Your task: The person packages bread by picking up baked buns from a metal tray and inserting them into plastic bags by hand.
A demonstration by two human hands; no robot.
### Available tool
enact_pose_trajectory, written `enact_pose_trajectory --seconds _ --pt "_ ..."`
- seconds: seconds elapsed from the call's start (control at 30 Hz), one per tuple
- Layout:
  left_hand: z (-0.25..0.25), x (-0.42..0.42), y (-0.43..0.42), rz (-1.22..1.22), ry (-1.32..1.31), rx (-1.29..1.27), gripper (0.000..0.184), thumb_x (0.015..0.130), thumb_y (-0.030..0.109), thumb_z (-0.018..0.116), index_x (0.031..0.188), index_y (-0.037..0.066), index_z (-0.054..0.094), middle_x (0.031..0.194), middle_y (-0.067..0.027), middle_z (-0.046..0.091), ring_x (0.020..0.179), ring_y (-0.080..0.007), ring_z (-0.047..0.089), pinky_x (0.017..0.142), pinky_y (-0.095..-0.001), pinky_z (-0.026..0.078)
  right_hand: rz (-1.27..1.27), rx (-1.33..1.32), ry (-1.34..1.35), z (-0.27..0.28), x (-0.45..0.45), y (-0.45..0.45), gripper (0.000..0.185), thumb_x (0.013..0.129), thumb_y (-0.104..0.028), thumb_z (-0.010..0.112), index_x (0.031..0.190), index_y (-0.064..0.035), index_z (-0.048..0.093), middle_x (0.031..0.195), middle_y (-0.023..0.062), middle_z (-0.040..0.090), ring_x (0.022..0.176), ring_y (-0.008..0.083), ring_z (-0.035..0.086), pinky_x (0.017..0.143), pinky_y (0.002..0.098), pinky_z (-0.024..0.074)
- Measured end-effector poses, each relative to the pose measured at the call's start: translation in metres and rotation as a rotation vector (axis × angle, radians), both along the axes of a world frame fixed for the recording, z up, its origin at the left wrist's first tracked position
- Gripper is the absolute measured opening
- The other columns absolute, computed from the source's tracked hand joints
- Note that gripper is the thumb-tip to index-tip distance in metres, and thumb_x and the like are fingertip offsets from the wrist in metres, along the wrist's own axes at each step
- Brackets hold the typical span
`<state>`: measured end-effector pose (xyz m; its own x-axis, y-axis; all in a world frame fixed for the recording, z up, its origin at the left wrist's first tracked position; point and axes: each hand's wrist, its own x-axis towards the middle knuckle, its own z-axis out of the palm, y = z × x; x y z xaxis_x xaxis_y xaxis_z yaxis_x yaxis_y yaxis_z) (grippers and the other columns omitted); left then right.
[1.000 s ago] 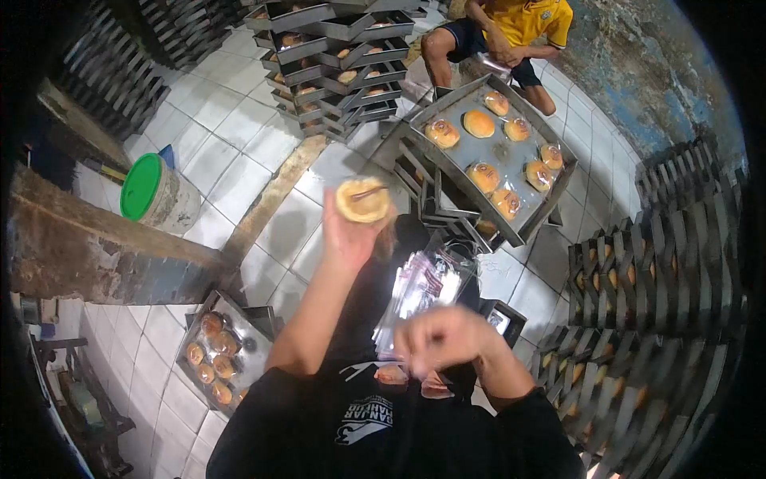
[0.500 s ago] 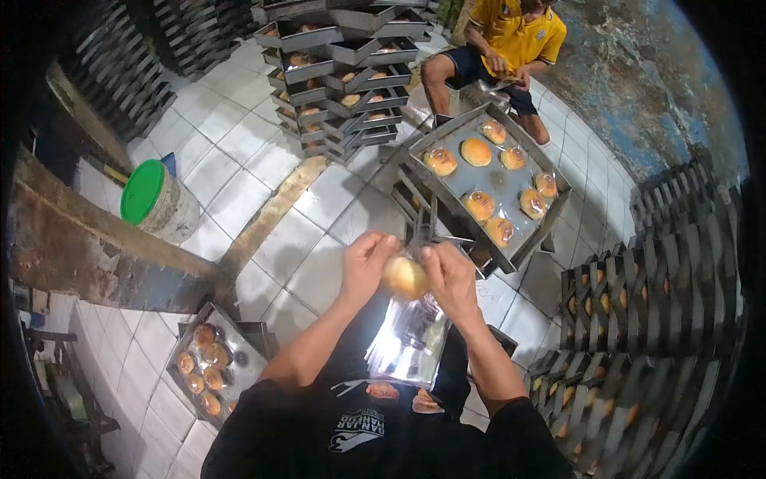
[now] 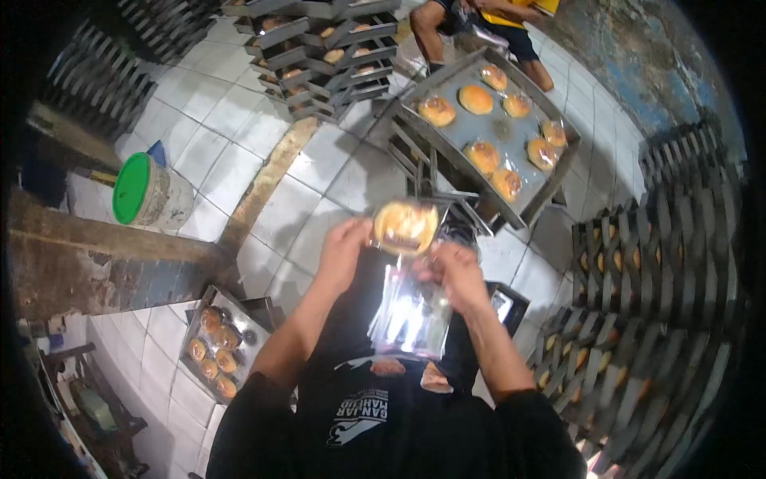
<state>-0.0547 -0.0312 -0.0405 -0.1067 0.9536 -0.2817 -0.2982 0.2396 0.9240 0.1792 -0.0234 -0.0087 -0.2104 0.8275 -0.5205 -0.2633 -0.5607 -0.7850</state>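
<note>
A round golden bun [image 3: 405,227] in a clear plastic bag hangs in front of me, with dark print on its lower side. My left hand [image 3: 347,247] pinches the bag's left edge, fingers closed. On the other side, my right hand [image 3: 453,271] is closed at the bag's lower right corner; its fingertips are somewhat blurred. Below the hands, a stack of shiny clear plastic bags [image 3: 411,315] lies on my lap.
A metal tray [image 3: 455,164] of bagged buns stands ahead to the right, near a seated person [image 3: 511,24]. Another tray of buns [image 3: 255,351] sits at left. Stacked trays [image 3: 654,263] rise at right and ahead. A green-lidded bucket [image 3: 163,195] stands at left.
Both hands have moved slightly forward with the bun, which now shows its printed wrapper more fully. My right hand has shifted lower on the bag. The camera view has tilted down.
</note>
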Motion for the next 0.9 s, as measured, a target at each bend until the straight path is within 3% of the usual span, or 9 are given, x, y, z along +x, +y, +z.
enact_pose_trajectory --seconds 0.13,0.2,0.27,0.33,0.5,0.63,0.67,0.8,0.9 --pt "0.019 0.037 0.029 -0.130 0.107 0.147 0.028 0.100 0.024 0.066 0.116 0.002 0.067 0.121 -0.0112 0.064 0.106 -0.0163 0.060 0.096 -0.0299 0.046 -0.170 0.563 -0.637 0.040 0.040 0.055 0.032 0.102 -0.027 0.063 0.086 -0.0003 0.066 0.073 0.0011 0.065 0.067 0.0070 0.052 0.061 0.0245 0.0401" --pt "0.026 0.051 0.021 -0.266 0.478 0.376 0.031 0.097 0.023 0.067 0.121 0.002 0.066 0.139 -0.0177 0.057 0.123 -0.0249 0.056 0.107 -0.0368 0.044 -0.287 1.109 -1.122 0.014 0.079 0.099 0.032 0.102 -0.031 0.062 0.108 -0.0009 0.069 0.079 0.0102 0.068 0.074 0.0144 0.063 0.069 0.0311 0.0494" --pt "0.027 0.054 -0.008 -0.407 0.901 0.638 0.032 0.094 0.019 0.068 0.121 0.002 0.068 0.151 -0.0203 0.047 0.138 -0.0330 0.047 0.114 -0.0446 0.039 -0.136 0.949 -1.702 0.017 0.096 0.091 0.031 0.101 -0.026 0.061 0.121 -0.0027 0.065 0.091 0.0162 0.072 0.084 0.0222 0.072 0.077 0.0367 0.0543" --pt "0.028 0.051 -0.037 -0.455 1.192 0.726 0.031 0.090 0.016 0.070 0.118 0.003 0.070 0.155 -0.0199 0.044 0.145 -0.0384 0.038 0.117 -0.0510 0.037 0.176 0.435 -1.443 0.049 0.083 0.063 0.042 0.100 -0.025 0.061 0.136 -0.0024 0.055 0.107 0.0196 0.073 0.097 0.0322 0.073 0.084 0.0423 0.0554" --pt "0.031 0.034 -0.062 -0.539 1.231 0.813 0.028 0.084 0.011 0.069 0.111 0.007 0.072 0.155 -0.0101 0.048 0.145 -0.0385 0.039 0.116 -0.0536 0.037 0.487 0.922 -0.925 0.017 0.072 -0.047 0.085 0.087 -0.036 0.080 0.152 -0.0004 0.040 0.153 0.0232 0.047 0.146 0.0372 0.041 0.121 0.0451 0.0317" --pt "0.029 0.023 -0.095 -0.533 1.220 1.001 0.035 0.085 0.010 0.069 0.120 0.009 0.071 0.152 -0.0091 0.052 0.142 -0.0355 0.045 0.115 -0.0512 0.040 0.276 0.386 -0.381 0.032 0.086 -0.052 0.079 0.085 -0.022 0.083 0.151 -0.0040 0.043 0.140 0.0182 0.058 0.125 0.0304 0.061 0.102 0.0406 0.0525" --pt "0.029 0.023 -0.093 -0.515 1.182 1.020 0.039 0.087 0.008 0.070 0.127 0.010 0.070 0.153 -0.0115 0.052 0.141 -0.0354 0.047 0.115 -0.0498 0.040 0.298 0.302 -0.274 0.045 0.085 -0.047 0.049 0.091 -0.010 0.077 0.134 0.0009 0.056 0.124 0.0087 0.066 0.107 0.0133 0.064 0.086 0.0297 0.0536" --pt "0.059 0.042 -0.088 -0.452 0.165 0.339 0.032 0.098 0.011 0.066 0.128 0.003 0.067 0.156 -0.0264 0.041 0.147 -0.0345 0.040 0.117 -0.0448 0.038 0.588 0.850 -0.705 0.104 0.072 -0.033 0.018 0.092 -0.009 0.075 0.104 0.0032 0.070 0.101 0.0078 0.071 0.091 0.0149 0.068 0.075 0.0328 0.0522" --pt "0.054 0.030 -0.059 -0.889 0.233 0.224 0.027 0.097 0.015 0.069 0.116 -0.004 0.070 0.129 -0.0230 0.064 0.122 -0.0284 0.062 0.103 -0.0381 0.049 0.747 0.984 -0.575 0.128 0.068 -0.015 0.017 0.091 -0.010 0.076 0.100 0.0036 0.071 0.095 0.0105 0.071 0.088 0.0174 0.069 0.074 0.0331 0.0523"
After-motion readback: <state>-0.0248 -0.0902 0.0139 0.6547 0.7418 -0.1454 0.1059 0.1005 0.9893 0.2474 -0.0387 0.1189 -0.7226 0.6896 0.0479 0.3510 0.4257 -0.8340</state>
